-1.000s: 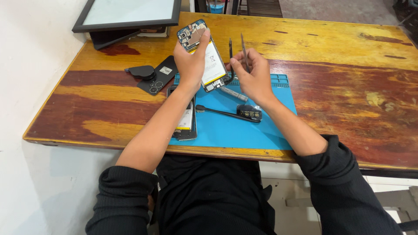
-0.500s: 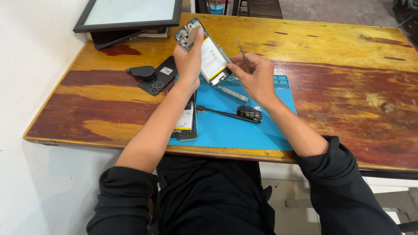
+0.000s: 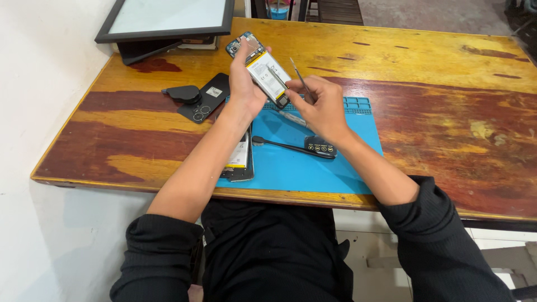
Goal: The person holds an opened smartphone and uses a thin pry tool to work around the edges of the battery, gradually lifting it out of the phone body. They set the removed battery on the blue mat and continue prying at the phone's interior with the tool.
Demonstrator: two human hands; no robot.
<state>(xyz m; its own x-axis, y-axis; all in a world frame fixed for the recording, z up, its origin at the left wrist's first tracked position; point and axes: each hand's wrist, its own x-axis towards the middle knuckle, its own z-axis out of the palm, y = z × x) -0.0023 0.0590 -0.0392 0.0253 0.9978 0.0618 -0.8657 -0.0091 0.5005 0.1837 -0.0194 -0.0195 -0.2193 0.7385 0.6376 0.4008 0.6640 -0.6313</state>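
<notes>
The left hand (image 3: 246, 84) wraps its fingers shut around an opened phone (image 3: 260, 67), holding it tilted above the far edge of the blue work mat (image 3: 313, 168); the phone's back is off, showing a pale rectangular battery and a dark circuit board at its far end. The right hand (image 3: 321, 106) pinches thin metal tweezers (image 3: 299, 78) between closed fingertips, touching the phone's near end. On the smooth rubbery mat lie a slim black tool (image 3: 291, 148) and, at its left edge, a second opened phone (image 3: 240, 159). Left of the hands, a glossy black back cover (image 3: 204, 100) rests on the worn, streaked wooden table (image 3: 436, 95). A framed flat panel (image 3: 168, 17) sits at the far left.
</notes>
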